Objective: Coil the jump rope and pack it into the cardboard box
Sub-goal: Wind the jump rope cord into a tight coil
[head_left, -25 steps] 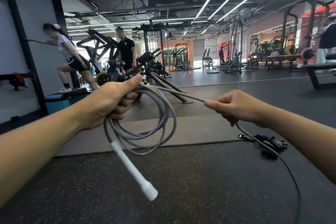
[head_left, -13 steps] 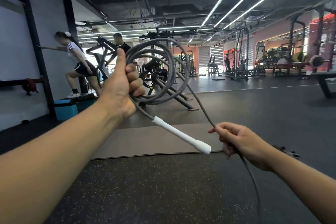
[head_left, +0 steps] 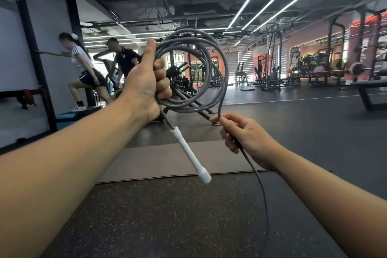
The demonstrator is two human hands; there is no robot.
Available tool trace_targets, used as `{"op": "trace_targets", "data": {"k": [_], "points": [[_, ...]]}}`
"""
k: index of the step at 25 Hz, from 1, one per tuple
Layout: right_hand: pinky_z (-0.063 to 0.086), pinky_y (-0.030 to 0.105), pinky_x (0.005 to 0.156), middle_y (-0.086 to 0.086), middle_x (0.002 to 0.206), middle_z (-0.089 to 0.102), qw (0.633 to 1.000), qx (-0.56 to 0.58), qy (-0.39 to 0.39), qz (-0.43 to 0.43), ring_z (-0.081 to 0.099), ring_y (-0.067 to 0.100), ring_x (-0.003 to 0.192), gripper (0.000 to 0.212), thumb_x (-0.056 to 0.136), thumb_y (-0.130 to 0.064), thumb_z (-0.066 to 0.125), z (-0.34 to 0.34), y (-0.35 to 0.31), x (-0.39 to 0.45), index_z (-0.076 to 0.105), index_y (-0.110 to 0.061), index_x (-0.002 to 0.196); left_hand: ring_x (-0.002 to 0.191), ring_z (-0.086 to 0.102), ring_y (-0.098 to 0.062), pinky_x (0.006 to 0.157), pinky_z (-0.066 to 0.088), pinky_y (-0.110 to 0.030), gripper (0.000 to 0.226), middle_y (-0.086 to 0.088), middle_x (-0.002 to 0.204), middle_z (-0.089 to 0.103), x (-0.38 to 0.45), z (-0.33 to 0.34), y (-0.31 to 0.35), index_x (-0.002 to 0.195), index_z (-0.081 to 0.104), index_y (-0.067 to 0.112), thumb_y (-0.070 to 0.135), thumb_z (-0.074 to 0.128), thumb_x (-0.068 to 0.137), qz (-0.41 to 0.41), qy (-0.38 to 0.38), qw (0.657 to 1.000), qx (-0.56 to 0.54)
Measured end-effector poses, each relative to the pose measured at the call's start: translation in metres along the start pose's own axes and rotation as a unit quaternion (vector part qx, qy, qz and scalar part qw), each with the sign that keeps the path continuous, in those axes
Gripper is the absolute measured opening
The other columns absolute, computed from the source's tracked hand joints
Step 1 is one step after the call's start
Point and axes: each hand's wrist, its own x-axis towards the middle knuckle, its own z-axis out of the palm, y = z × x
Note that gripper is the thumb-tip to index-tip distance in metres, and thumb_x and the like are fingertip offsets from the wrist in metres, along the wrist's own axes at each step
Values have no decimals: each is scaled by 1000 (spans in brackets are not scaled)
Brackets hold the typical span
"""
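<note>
My left hand (head_left: 146, 84) is raised in front of me and grips several loops of the grey jump rope (head_left: 211, 48), held upright as a coil. One white handle (head_left: 191, 154) hangs down and to the right from below that fist. My right hand (head_left: 240, 134) sits lower and to the right, pinching the free length of the rope, which rises from it into the coil. Below it the rope trails down to the floor at the bottom right. No cardboard box is in view.
A grey mat (head_left: 159, 159) lies on the dark speckled floor ahead. Two people (head_left: 83, 69) exercise at a blue step (head_left: 69, 115) on the left. Gym machines (head_left: 270, 69) and a weight bench (head_left: 368, 90) stand farther back and to the right.
My left hand lifted the coil from hanging low to upright at chest height. My right hand dropped, then came up and left, feeding another loop onto the coil.
</note>
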Motion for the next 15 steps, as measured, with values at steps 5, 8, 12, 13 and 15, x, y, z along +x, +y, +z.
{"op": "trace_targets", "data": {"k": [5, 8, 12, 13, 15], "points": [[41, 27, 55, 4, 86, 64, 1000, 13, -6, -2, 51, 16, 60, 24, 104, -26, 57, 8, 3, 1, 75, -16, 116, 36, 17, -6, 32, 16, -20, 56, 10, 44, 27, 6, 4, 17, 53, 42, 25, 62, 54, 93, 9, 23, 997, -70], [42, 28, 52, 15, 84, 59, 998, 53, -12, -8, 50, 17, 58, 21, 102, -24, 60, 11, 7, -2, 77, -22, 115, 35, 17, -6, 33, 15, -19, 56, 11, 44, 26, 11, 8, 31, 53, 42, 24, 61, 55, 93, 26, 60, 991, -114], [32, 28, 54, 19, 88, 54, 991, 130, -1, 14, 42, 16, 61, 23, 99, -16, 63, 23, 12, -9, 81, -29, 106, 36, 18, -8, 36, 25, -18, 57, 10, 43, 28, 12, 12, 33, 53, 41, 23, 62, 53, 94, 52, 137, 973, -179], [30, 28, 55, 19, 88, 52, 988, 154, 1, 17, 41, 16, 62, 24, 97, -12, 65, 28, 14, -9, 81, -27, 107, 35, 18, -9, 37, 26, -19, 58, 10, 43, 28, 11, 13, 32, 53, 41, 22, 61, 52, 95, 57, 160, 964, -207], [28, 27, 53, 20, 85, 54, 974, 225, 7, 28, 40, 16, 60, 30, 92, -1, 65, 36, 19, -10, 80, -20, 110, 34, 18, -11, 35, 22, -21, 59, 10, 42, 27, 10, 16, 31, 52, 39, 21, 59, 51, 96, 63, 193, 945, -257]]}}
